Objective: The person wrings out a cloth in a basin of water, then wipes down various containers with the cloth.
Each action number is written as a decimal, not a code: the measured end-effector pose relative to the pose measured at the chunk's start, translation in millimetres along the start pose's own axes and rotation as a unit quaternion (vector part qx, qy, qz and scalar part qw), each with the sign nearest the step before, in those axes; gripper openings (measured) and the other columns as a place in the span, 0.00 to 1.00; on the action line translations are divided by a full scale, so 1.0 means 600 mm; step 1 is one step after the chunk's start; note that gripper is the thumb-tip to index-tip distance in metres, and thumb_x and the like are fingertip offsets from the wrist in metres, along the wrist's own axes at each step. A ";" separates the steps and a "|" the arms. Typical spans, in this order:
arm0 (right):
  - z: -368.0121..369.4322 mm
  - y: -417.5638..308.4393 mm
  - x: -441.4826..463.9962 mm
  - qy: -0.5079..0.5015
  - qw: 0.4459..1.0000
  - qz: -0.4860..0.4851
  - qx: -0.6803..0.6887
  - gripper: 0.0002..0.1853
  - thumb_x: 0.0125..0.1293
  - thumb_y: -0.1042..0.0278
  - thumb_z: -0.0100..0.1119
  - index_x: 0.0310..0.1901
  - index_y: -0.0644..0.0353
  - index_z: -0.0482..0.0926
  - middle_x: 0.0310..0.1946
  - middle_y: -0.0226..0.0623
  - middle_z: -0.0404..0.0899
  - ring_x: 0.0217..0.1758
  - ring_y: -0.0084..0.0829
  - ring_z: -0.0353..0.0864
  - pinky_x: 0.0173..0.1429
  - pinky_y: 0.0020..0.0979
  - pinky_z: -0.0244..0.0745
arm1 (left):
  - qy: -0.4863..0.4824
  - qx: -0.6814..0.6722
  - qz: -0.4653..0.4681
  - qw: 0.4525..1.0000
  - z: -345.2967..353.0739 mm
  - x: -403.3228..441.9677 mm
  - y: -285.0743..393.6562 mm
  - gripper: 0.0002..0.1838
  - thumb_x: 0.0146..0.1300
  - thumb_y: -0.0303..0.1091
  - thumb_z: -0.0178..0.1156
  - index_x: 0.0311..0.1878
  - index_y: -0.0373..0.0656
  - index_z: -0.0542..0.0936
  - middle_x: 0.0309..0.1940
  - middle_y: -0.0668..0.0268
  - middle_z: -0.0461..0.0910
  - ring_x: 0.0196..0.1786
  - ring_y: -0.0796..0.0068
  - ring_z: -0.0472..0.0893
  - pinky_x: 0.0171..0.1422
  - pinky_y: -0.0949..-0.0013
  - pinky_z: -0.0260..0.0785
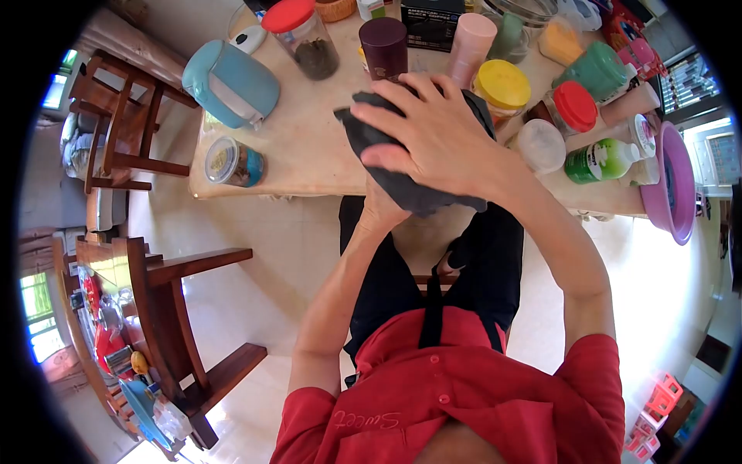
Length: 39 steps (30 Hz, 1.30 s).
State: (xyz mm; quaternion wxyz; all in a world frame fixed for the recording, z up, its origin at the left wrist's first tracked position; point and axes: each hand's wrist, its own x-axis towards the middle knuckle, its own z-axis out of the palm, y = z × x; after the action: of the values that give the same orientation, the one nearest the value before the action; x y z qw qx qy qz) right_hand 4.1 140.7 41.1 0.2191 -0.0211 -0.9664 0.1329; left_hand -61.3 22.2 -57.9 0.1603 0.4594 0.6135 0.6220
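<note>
A dark grey cloth (421,193) is bunched up between my hands, just over the table's front edge and above my lap. My right hand (437,135) lies on top of it with the fingers spread and the thumb apart. From below, my left hand (384,205) holds the cloth up; its fingers are hidden behind the fabric. Whether something is wrapped inside cannot be seen. Nearest beyond my fingertips stands a dark purple cup (383,46). A yellow-lidded jar (502,85) is just right of the cloth.
On the table (309,155) stand a light blue pitcher (232,81), a red-lidded jar (305,42), a small clear tub (232,162), a pink tumbler (471,46) and a green bottle (599,161). A purple basin (668,185) is at the right edge. Wooden chairs (166,309) stand left.
</note>
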 end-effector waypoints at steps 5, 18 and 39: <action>-0.008 -0.002 -0.016 0.000 0.996 -0.095 -0.002 0.27 0.61 0.43 0.59 0.58 0.48 0.78 0.63 0.38 0.70 0.69 0.49 0.60 0.70 0.61 0.50 | -0.015 0.048 0.016 0.999 -0.008 -0.005 -0.012 0.46 0.49 0.33 0.74 0.69 0.37 0.58 0.61 0.56 0.69 0.63 0.64 0.72 0.66 0.60 0.66; 0.112 0.082 -0.081 0.304 0.822 0.153 0.457 0.15 0.68 0.64 0.57 0.51 0.64 0.80 0.40 0.35 0.84 0.43 0.26 0.83 0.47 0.28 0.79 | 0.002 -0.146 -0.054 0.988 0.012 0.019 0.030 0.56 0.42 0.29 0.79 0.69 0.38 0.48 0.60 0.54 0.66 0.61 0.67 0.74 0.64 0.64 0.71; 0.187 0.045 -0.172 0.213 0.869 0.290 0.340 0.24 0.73 0.67 0.43 0.70 0.56 0.63 0.62 0.46 0.72 0.53 0.34 0.81 0.47 0.33 0.76 | 0.027 -0.116 -0.047 0.992 0.016 0.017 0.031 0.53 0.40 0.29 0.80 0.66 0.36 0.53 0.54 0.57 0.71 0.55 0.70 0.78 0.60 0.66 0.74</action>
State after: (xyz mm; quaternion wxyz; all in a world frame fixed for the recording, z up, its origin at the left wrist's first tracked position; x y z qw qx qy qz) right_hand 48.4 128.6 -106.6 0.3646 -0.2521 -0.7421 0.5028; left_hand -52.7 32.2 -38.6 0.2249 0.3913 0.5625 0.6928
